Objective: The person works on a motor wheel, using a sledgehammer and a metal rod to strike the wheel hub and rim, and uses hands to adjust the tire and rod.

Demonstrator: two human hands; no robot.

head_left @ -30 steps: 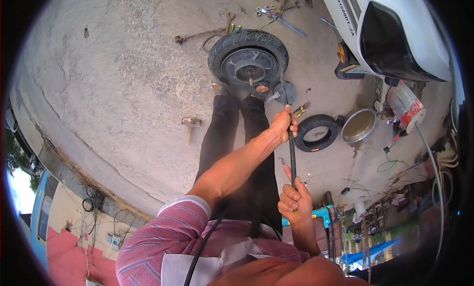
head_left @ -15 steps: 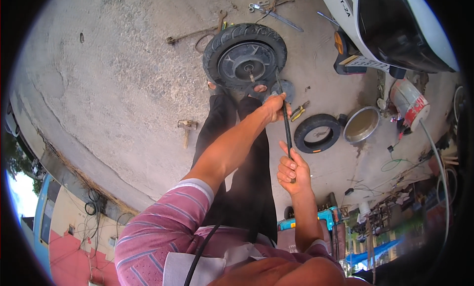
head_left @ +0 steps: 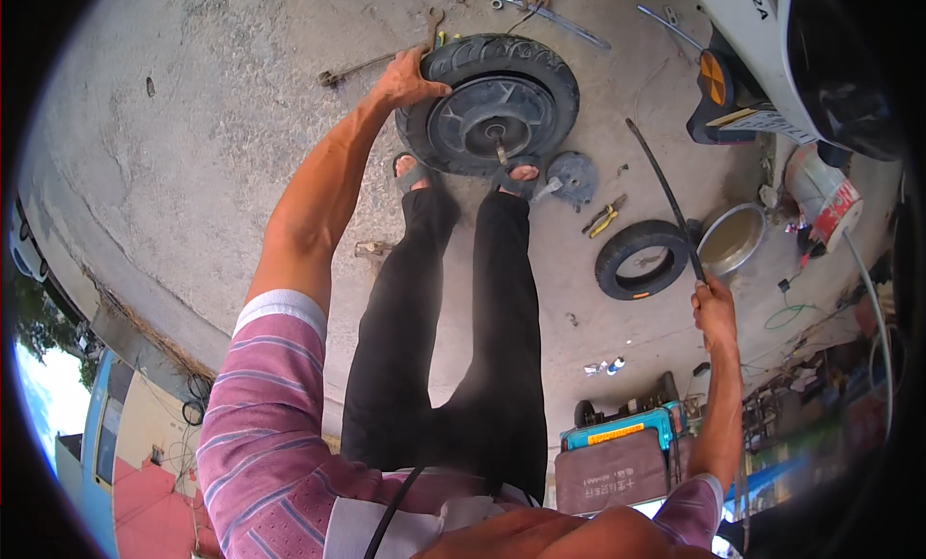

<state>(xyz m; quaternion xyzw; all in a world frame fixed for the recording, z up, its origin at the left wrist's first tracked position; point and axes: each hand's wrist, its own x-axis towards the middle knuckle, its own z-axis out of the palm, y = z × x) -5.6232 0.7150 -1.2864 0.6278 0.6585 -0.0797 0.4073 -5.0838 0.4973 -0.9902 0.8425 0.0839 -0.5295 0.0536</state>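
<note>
At the far middle a black tyre (head_left: 559, 81) sits around a dark wheel hub (head_left: 497, 115), in front of my sandalled feet. My left hand (head_left: 410, 80) grips the tyre's left side, its thumb lying over the sidewall. Out to the right, my right hand (head_left: 714, 313) is closed around the lower end of a long dark tyre lever (head_left: 666, 188). The lever slants up and leftward, its far tip apart from the wheel. Between my right foot and the smaller tyre (head_left: 644, 260) lie yellow-handled pliers (head_left: 605, 218).
A metal basin (head_left: 731, 239) and a red-and-white bucket (head_left: 823, 200) stand at right, below a parked scooter's rear (head_left: 772, 67). Wrenches (head_left: 434, 27) lie beyond the wheel. A hammer (head_left: 371, 248) rests left of my legs, and a teal toolbox (head_left: 622, 432) stands at lower right.
My left hand has left the lever and taken hold of the tyre's left side. My right hand has carried the lever to the right, off the wheel.
</note>
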